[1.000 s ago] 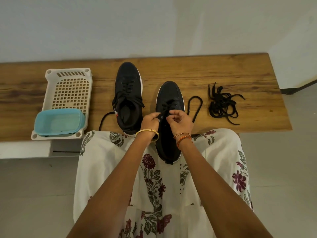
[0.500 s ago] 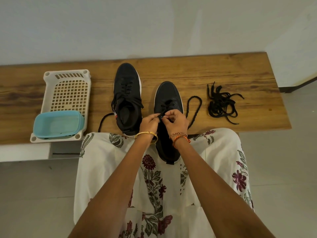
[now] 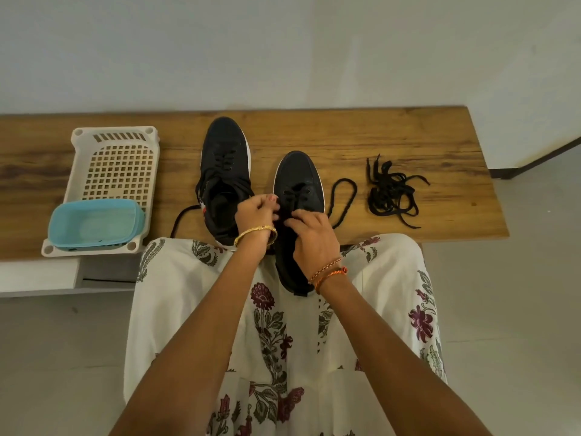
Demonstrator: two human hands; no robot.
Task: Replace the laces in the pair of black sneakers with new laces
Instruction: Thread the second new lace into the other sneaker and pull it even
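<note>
From the head camera, a long wooden bench [image 3: 393, 136] with a grained brown top runs across the frame against a pale wall, its right end cut off square near the corner of the room and its front edge meeting the person's lap, which is covered in white cloth printed with maroon flowers [image 3: 273, 325]. Two black fabric sneakers with white soles stand toe-away on the bench: the left sneaker [image 3: 224, 158] lies further back, already threaded, a loose black lace end [image 3: 180, 220] trailing off its near side toward the front edge; the right sneaker [image 3: 298, 177] sits nearer, its heel overhanging the bench edge onto the lap. Both hands meet over the eyelets of the right sneaker. The left hand [image 3: 256, 215], gold bangle at the wrist, has its fingers curled in and pinching the black lace; the right hand [image 3: 314, 234], thread bands at the wrist, is curled over the same spot, seemingly gripping the lace too. A loop of that black lace [image 3: 344, 196] arcs out just beside the shoe's right flank. Further right, well apart from the shoe, lies a tangled heap of black laces [image 3: 393, 193], with bare wood beyond it to the bench end. At the left, a white perforated plastic basket [image 3: 119, 165] lies near the front edge, holding a light-blue plastic tub [image 3: 94, 225].
</note>
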